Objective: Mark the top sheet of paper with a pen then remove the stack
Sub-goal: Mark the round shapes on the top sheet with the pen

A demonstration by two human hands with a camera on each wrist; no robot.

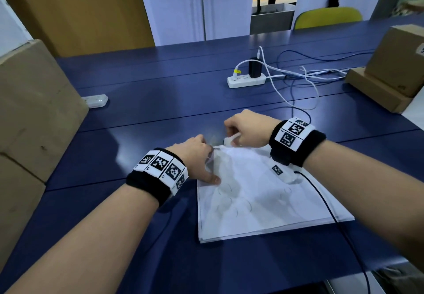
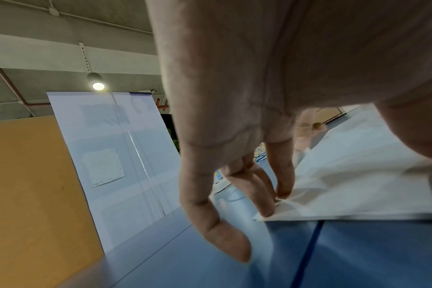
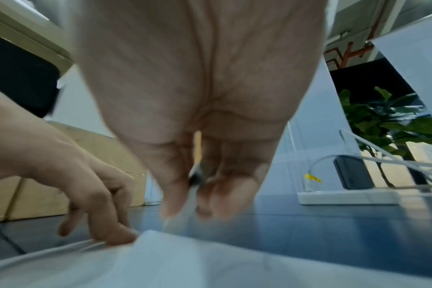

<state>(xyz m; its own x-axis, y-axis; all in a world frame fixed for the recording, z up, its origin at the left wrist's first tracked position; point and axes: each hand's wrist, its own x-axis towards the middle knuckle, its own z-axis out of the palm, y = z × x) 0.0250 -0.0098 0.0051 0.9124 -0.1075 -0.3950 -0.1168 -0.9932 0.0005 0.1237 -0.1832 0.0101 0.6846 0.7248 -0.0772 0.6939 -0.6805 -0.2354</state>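
A stack of white paper (image 1: 263,204) lies on the blue table (image 1: 160,91), its top sheet carrying faint curved pen marks. My left hand (image 1: 212,164) is at the stack's far left corner, with curled fingertips (image 2: 281,192) on the corner and the thumb on the sheet. The top sheet (image 2: 345,179) buckles up between them. My right hand (image 1: 231,133) hovers just past the stack's far edge and grips a white pen (image 1: 230,139). The pen (image 3: 194,178) sits between thumb and fingers, pointing down at the table. The left hand (image 3: 106,224) touches the raised paper edge (image 3: 160,245).
A white power strip (image 1: 246,81) with a black charger (image 1: 254,68) and loose white cables lies behind the hands. Cardboard boxes stand at the left (image 1: 34,110) and right (image 1: 394,64). A small white device (image 1: 96,100) lies at the left. A black cable (image 1: 332,215) crosses the stack.
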